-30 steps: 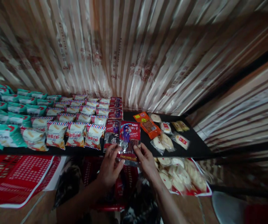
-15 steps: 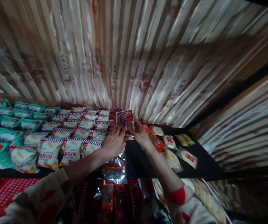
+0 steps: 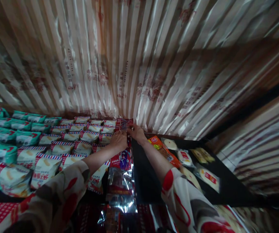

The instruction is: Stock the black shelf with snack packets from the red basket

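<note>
Both my hands reach to the back of a black shelf (image 3: 146, 181), against a striped foil curtain. My right hand (image 3: 135, 132) pinches the edge of a red snack packet (image 3: 126, 124) at the far end of a column of the same red packets (image 3: 121, 160). My left hand (image 3: 119, 141) rests just left of it, fingers curled onto the packets below; what it grips is unclear. The column runs toward me, its nearest packets showing clear shiny film.
Rows of red-and-white striped snack bags (image 3: 63, 147) fill the shelf left of the column, with teal bags (image 3: 5, 136) further left. To the right lie an orange packet (image 3: 155, 142) and several round wrapped cakes (image 3: 185, 158). The foil curtain (image 3: 139, 64) hangs close behind.
Both hands carried the red packet from the shelf's front edge to the far back of the column, and my view has leaned in and forward with them.
</note>
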Available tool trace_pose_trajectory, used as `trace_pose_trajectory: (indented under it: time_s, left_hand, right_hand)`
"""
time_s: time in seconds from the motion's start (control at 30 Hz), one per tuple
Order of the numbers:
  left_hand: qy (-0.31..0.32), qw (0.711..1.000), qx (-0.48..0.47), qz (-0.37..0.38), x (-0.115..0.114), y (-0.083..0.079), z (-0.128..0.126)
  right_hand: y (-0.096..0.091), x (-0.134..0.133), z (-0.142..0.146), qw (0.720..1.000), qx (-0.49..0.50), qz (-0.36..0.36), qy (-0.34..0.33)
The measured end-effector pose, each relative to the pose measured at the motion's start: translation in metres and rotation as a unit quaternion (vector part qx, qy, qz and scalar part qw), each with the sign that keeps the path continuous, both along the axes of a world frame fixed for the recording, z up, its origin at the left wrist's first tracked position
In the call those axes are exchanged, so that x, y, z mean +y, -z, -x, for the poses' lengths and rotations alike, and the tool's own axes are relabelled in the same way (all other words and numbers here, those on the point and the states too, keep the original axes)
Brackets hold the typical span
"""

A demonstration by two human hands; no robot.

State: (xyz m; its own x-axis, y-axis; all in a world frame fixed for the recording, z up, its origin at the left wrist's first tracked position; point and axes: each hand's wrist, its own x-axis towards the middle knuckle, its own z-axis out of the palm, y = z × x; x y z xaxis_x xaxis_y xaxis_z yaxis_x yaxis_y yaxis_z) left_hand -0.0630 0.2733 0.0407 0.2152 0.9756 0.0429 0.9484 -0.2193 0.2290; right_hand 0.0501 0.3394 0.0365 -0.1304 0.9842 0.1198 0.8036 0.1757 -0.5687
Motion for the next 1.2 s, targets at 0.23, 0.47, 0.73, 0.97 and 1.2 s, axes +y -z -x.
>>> trace_pose_trajectory:
  time_s: [0.23,0.47,0.73,0.97,1.2]
  left_hand:
    - [-0.036,0.999,0.001,0.016,0.016,0.0,0.005]
    - [-0.06,0.998,0.003,0.032,0.026,0.002,0.008]
    - [-0.071,0.996,0.005,0.048,0.029,0.004,0.008]
    - [-0.056,0.997,-0.004,0.046,0.031,0.008,0.012]
    - [-0.047,0.998,-0.002,0.037,0.033,0.014,0.012]
  right_hand:
    - [0.001,0.019,0.016,0.999,-0.048,0.011,0.006]
    - [0.014,0.026,0.021,0.998,-0.061,0.011,0.02]
    - [0.022,0.022,0.025,0.995,-0.094,0.017,0.039]
    - [0.028,0.02,0.025,0.992,-0.122,-0.011,0.033]
    - [0.04,0.024,0.02,0.995,-0.092,-0.021,0.03]
